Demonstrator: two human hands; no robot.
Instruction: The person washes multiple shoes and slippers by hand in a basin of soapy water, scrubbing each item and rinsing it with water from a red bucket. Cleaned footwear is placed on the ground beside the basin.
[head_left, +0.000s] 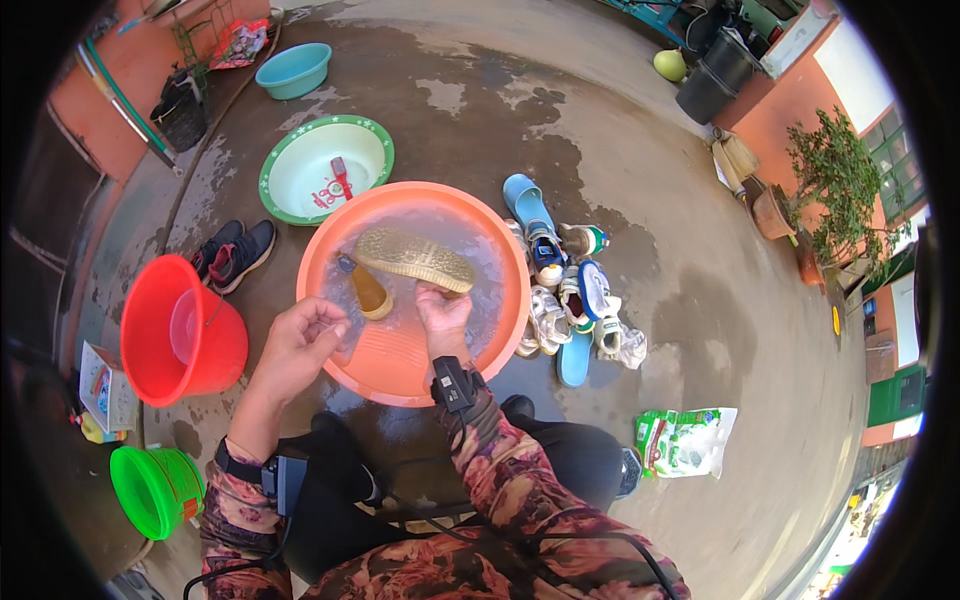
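An orange plastic basin of sudsy water stands before me, with a ribbed washboard surface at its near side. My right hand grips one end of a shoe, its tan patterned sole turned up over the water. Another shoe, brownish with a dark end, lies in the water left of it. My left hand hovers at the basin's left near rim, fingers curled and thumb near them; I see nothing held there.
A green-rimmed basin holds a red-handled brush. A red bucket, green bucket and dark shoes are left. Piled shoes and blue slippers lie right, a green-white bag nearer me.
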